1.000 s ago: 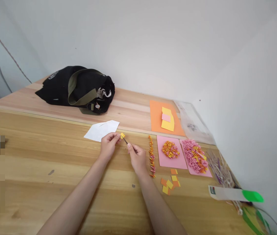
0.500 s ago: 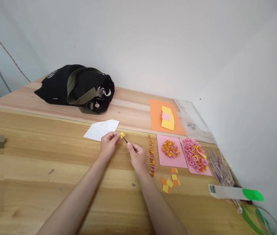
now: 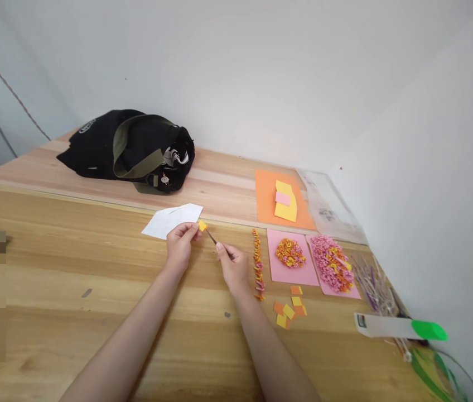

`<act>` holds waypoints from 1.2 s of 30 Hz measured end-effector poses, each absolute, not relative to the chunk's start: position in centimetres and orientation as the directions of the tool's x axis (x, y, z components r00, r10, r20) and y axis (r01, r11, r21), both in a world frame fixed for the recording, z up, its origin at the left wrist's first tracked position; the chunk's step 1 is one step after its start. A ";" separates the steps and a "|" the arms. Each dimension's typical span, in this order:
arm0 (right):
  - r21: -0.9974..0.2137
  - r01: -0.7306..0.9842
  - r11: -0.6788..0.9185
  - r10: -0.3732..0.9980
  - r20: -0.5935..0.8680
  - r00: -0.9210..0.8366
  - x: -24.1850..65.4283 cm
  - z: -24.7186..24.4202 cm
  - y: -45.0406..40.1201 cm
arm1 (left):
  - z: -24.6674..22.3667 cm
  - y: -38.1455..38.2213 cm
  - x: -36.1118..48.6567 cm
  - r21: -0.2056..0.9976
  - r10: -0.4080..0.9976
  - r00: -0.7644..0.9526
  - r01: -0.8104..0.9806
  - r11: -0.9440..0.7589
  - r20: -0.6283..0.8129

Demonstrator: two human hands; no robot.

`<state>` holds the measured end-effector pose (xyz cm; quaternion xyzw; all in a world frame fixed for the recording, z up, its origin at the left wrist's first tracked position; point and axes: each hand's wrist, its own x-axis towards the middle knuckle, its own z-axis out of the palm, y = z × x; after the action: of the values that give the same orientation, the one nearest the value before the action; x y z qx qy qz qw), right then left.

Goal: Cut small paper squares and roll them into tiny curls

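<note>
Between the fingertips of my left hand (image 3: 181, 241) is a small piece of yellow paper (image 3: 202, 226). My right hand (image 3: 233, 264) grips a thin dark pointed tool (image 3: 211, 237); its tip meets the paper's right side. Whether the tool has one prong or two is too small to tell. Just behind my left hand lies a folded white sheet (image 3: 172, 219). To the right of my right hand runs a row of small orange, yellow and pink paper curls (image 3: 257, 262). Several small yellow and orange paper pieces (image 3: 289, 311) lie scattered nearer to me.
Two pink sheets (image 3: 276, 273) carry piles of curls (image 3: 290, 253). Behind them an orange sheet (image 3: 264, 192) bears yellow and pink paper, beside a clear plastic sleeve (image 3: 331, 201). A black bag (image 3: 106, 142) sits at the back left. A white-and-green container (image 3: 395, 326) overlaps thin strips (image 3: 372, 279).
The yellow paper now shows a wider, flatter face at the tool's tip. My left hand has shifted slightly left; my right hand has barely moved.
</note>
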<state>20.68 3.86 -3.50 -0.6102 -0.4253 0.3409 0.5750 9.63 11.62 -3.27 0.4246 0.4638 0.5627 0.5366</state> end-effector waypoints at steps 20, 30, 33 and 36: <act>-0.996 0.094 0.007 0.912 0.045 0.407 20.6 -3.7 4.0 | -2.9 11.3 9.9 0.984 1.000 0.002 -0.180 0.014 -0.013; -0.994 0.113 -0.008 0.911 0.040 0.411 20.6 -3.3 4.0 | -3.0 11.3 9.8 0.983 1.000 0.003 -0.183 0.019 -0.018; -0.992 0.122 -0.010 0.912 0.041 0.407 20.6 -3.3 3.9 | -3.0 11.3 9.8 0.980 0.999 -0.025 -0.199 0.016 -0.021; -0.992 0.127 -0.009 0.913 0.044 0.406 20.7 -3.3 3.9 | -3.0 11.4 9.8 0.976 0.998 -0.056 -0.217 0.011 -0.024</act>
<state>20.68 3.89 -3.34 -0.6196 -0.4197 0.3474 0.5651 9.76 11.39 -2.96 0.4234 0.4612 0.5614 0.5411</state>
